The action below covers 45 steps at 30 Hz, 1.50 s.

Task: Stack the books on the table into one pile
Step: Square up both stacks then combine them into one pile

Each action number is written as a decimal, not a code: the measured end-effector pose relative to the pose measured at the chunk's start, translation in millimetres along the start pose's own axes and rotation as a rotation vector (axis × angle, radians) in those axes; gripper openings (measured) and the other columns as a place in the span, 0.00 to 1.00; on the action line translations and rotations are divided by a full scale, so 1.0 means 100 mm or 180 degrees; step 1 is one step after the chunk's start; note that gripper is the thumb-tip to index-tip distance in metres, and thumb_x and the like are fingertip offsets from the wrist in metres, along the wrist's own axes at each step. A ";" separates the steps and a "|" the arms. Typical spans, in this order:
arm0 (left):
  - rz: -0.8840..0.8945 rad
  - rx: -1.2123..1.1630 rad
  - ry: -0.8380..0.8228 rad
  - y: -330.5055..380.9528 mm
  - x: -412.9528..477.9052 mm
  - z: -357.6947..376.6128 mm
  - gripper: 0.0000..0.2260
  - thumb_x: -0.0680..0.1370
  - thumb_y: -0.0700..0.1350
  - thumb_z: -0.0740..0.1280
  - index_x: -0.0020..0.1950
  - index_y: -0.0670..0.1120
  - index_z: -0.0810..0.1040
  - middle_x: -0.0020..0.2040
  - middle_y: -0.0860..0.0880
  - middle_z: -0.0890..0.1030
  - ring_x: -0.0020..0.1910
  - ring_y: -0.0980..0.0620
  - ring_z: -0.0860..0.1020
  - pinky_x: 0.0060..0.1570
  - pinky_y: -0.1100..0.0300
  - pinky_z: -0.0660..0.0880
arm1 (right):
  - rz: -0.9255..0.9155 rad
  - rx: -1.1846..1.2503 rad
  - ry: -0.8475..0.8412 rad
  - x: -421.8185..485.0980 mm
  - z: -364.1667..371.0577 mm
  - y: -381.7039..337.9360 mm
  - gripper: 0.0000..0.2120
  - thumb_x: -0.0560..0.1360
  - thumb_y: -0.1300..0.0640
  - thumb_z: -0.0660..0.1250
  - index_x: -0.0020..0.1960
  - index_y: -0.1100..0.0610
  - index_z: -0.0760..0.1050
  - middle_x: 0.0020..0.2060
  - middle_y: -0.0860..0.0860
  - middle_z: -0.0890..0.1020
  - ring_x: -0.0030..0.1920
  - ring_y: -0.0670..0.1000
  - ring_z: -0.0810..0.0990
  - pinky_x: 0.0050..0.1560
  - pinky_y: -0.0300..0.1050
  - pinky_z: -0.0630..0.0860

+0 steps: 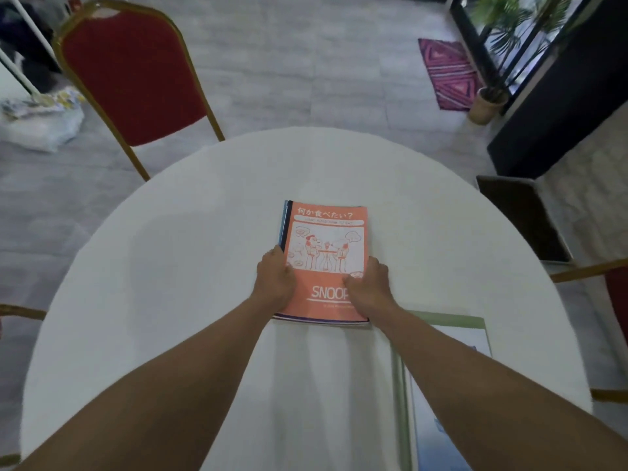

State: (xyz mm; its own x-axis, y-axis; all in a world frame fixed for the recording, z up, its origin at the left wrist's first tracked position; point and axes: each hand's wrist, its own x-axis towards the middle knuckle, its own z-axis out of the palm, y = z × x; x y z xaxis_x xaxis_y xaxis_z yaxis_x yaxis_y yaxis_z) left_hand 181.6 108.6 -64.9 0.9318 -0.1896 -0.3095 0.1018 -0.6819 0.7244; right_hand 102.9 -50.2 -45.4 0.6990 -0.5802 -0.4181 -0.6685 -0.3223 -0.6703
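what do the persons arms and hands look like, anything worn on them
Both forearms are bare right up to the frame edge, with no sleeves in view. The left hand and right hand show no gloves, and no watch, bracelet or ring can be seen on them.

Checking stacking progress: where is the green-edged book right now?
In the head view, the green-edged book lies near right on the table, under the right forearm, beside the orange pile.

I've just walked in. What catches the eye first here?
The orange Snoopy book topping a small pile at the middle of the round white table, with the left hand and right hand on its near corners. Behind, far left, stands a red chair.
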 end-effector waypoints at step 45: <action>-0.0534 0.0411 -0.0563 0.58 -2.27 1.64 0.20 0.82 0.53 0.56 0.69 0.42 0.68 0.69 0.41 0.65 0.68 0.41 0.66 0.69 0.48 0.65 | 0.0607 0.0119 0.0307 -1.23 -1.30 2.13 0.31 0.75 0.43 0.71 0.67 0.63 0.70 0.64 0.61 0.68 0.66 0.62 0.70 0.66 0.54 0.70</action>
State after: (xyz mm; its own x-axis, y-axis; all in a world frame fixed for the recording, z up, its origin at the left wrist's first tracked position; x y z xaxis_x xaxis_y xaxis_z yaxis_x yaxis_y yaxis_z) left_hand -81.0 -3.9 -54.4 0.8292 -0.1792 -0.5295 0.1938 -0.7964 0.5729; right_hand -158.5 -145.0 -56.6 0.5319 -0.6976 -0.4801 -0.7753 -0.1730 -0.6075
